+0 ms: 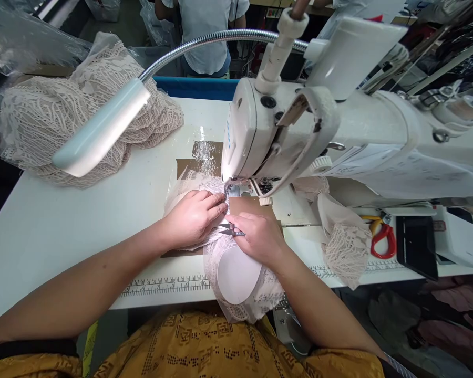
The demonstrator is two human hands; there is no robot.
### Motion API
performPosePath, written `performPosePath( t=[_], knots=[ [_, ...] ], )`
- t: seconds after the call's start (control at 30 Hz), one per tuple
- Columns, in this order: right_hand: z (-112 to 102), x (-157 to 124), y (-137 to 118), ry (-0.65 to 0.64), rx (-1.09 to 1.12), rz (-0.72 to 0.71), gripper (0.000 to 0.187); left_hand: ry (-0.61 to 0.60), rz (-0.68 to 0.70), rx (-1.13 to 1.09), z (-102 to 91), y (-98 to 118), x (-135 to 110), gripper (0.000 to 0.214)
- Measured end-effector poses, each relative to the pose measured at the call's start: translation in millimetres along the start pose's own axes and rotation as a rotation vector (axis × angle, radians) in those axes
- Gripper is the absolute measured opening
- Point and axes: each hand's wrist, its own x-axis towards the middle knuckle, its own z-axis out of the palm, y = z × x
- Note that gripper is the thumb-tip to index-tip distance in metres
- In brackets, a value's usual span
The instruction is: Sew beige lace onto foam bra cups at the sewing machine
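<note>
Pale lace fabric (185, 191) lies under the needle area of a white sewing machine (246, 131). My left hand (195, 218) rests flat on this lace, fingers stretched toward the presser foot. In my right hand (260, 236) is a pair of thread snips (226, 230), gripped with the blades pointing left, close to my left fingertips. A smooth white oval piece (239, 275) lies on the lace below my right hand, and the lace there hangs over the table's front edge. The part of the snips inside my palm is hidden.
A big heap of lace (63, 115) sits at the back left, under a lamp head (102, 126) on a bendy arm. Rightward lie a lace scrap (347, 252), red-handled scissors (383, 242) and a dark tablet-like device (417, 245). A measuring tape (167, 285) runs along the front edge. Another person (205, 37) sits beyond.
</note>
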Motion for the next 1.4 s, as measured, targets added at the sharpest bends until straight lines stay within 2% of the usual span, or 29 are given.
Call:
performPosePath(
  t=[0.47, 0.77, 1.07, 1.4],
  knots=[
    [-0.2, 3.1, -1.6, 0.019, 0.041, 0.036, 0.034, -0.014, -0.026, 0.032, 1.2, -3.5, 4.4, 0.037],
    [-3.8, 10.3, -3.0, -0.061, 0.06, 0.099, 0.04, 0.013, 0.012, 0.003, 1.0, -10.2, 3.2, 0.037],
    [-4.8, 12.2, -2.9, -0.081, 0.092, 0.133, 0.045, 0.034, 0.022, -0.056, 3.4, -14.8, 2.1, 0.037],
    [-3.1, 13.5, -2.9, -0.085, -0.004, 0.149, 0.048, 0.088, 0.026, -0.07, 4.4, -21.0, 3.4, 0.038]
  ],
)
